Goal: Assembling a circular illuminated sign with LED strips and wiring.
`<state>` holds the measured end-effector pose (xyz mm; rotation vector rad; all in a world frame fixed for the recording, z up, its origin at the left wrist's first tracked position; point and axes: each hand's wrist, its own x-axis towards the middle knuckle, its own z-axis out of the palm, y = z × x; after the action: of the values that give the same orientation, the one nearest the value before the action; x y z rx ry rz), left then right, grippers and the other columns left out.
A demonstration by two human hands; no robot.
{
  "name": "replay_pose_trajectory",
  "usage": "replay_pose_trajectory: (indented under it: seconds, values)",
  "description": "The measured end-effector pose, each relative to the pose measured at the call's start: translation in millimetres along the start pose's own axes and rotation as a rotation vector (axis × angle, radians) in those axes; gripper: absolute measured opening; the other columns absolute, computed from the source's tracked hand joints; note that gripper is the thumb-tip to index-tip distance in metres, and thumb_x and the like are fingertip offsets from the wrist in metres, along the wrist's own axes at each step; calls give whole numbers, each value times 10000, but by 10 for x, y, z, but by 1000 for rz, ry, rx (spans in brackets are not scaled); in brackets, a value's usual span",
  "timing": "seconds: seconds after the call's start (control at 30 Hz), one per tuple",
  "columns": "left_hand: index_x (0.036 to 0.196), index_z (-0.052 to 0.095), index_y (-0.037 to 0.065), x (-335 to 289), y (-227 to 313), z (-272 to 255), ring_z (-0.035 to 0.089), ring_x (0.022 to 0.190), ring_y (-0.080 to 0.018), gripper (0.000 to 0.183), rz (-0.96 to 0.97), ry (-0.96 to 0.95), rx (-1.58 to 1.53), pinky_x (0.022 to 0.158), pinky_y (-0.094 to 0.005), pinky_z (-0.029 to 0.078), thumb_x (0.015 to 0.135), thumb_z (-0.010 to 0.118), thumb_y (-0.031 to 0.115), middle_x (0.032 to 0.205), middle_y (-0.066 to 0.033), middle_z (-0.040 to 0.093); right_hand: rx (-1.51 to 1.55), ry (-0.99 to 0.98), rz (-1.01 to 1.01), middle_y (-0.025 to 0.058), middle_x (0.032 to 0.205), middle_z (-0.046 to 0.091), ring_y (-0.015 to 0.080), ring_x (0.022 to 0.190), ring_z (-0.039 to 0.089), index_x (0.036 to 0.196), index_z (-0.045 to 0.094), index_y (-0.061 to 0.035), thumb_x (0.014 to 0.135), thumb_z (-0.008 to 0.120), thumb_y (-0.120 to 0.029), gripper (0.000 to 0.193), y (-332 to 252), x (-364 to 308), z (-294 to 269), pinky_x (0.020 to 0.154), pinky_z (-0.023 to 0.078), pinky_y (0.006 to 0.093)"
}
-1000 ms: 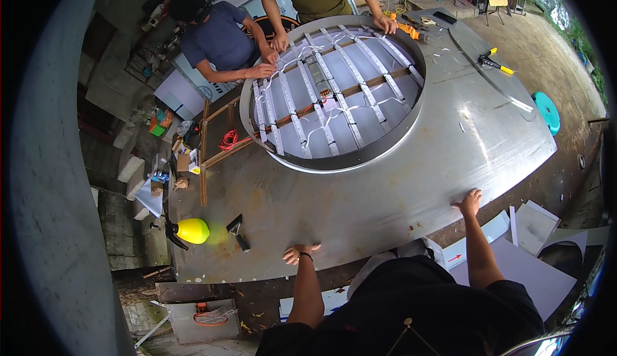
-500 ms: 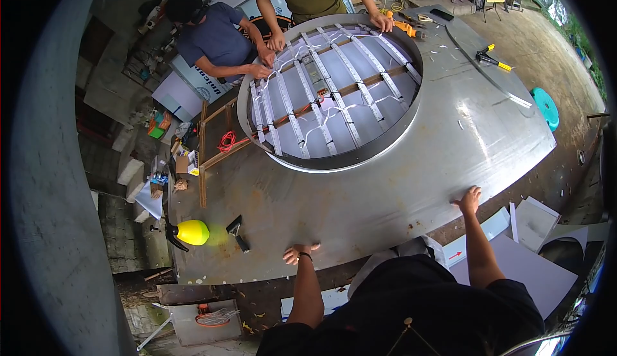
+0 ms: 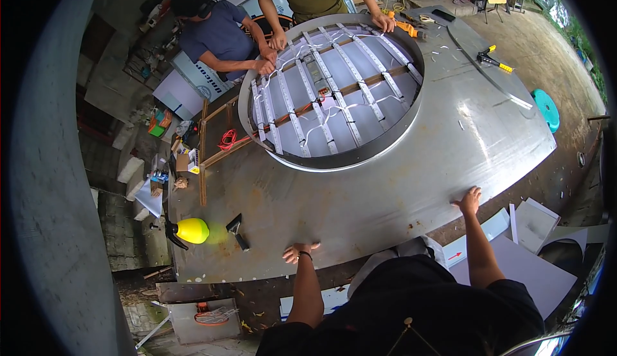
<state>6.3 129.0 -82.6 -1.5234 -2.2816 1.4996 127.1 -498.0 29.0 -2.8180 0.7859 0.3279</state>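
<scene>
Both of my hands rest on the near edge of a grey metal-topped table (image 3: pixel 379 208). My left hand (image 3: pixel 300 252) lies there with fingers apart, holding nothing; a black squeegee (image 3: pixel 237 231) is to its left. Farther right, my right hand (image 3: pixel 469 200) leans on the edge, fingers spread and free of any object. Beyond them stands a large round sign frame (image 3: pixel 411 121) with a dark rim. Inside it, several LED strips (image 3: pixel 321 70) run across wooden bars, linked by white wires. Two co-workers reach into or hold its far side.
A yellow spray bottle (image 3: pixel 193 230) stands at the table's left. A wooden frame (image 3: pixel 204 156) with a coil of red wire (image 3: pixel 227 140) lies near the round frame. A black-and-yellow hand tool (image 3: pixel 495 59) and a curved strip (image 3: pixel 479 66) are far right. A teal stool (image 3: pixel 545 109) stands beyond the edge.
The seated co-worker's hands have shifted slightly at the round frame's left rim, and that person's head has moved a little. My hands have stayed in place.
</scene>
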Motion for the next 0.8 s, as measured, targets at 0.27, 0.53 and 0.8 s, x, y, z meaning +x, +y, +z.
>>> replay_pose_trajectory:
  seconds: [0.27, 0.53, 0.8]
  values:
    - [1345, -119, -54, -95, -157, 56, 24, 1332, -423, 1531, 224, 102, -245, 1074, -490, 197, 318, 885, 479, 1416, -305, -73, 3, 12, -3, 267, 1386, 223, 353, 1276, 288, 1331, 168, 87, 451, 868, -349, 1207, 24, -1, 11, 1031, 326, 353]
    - [1342, -123, -57, -262, -511, 96, 14, 1328, -433, 1519, 352, 153, -394, 1067, -505, 199, 336, 881, 478, 1416, -304, -78, 1, 14, -2, 264, 1384, 227, 353, 1273, 291, 1327, 175, 90, 449, 869, -347, 1201, 10, -2, 3, 1030, 326, 353]
    - [1340, -130, -58, -442, -609, 53, 4, 1323, -447, 1498, 382, 135, -427, 1056, -528, 207, 366, 874, 478, 1417, -300, -85, -19, 9, 11, 252, 1383, 246, 344, 1263, 309, 1323, 205, 87, 439, 867, -353, 1189, -17, -25, -26, 1012, 350, 343]
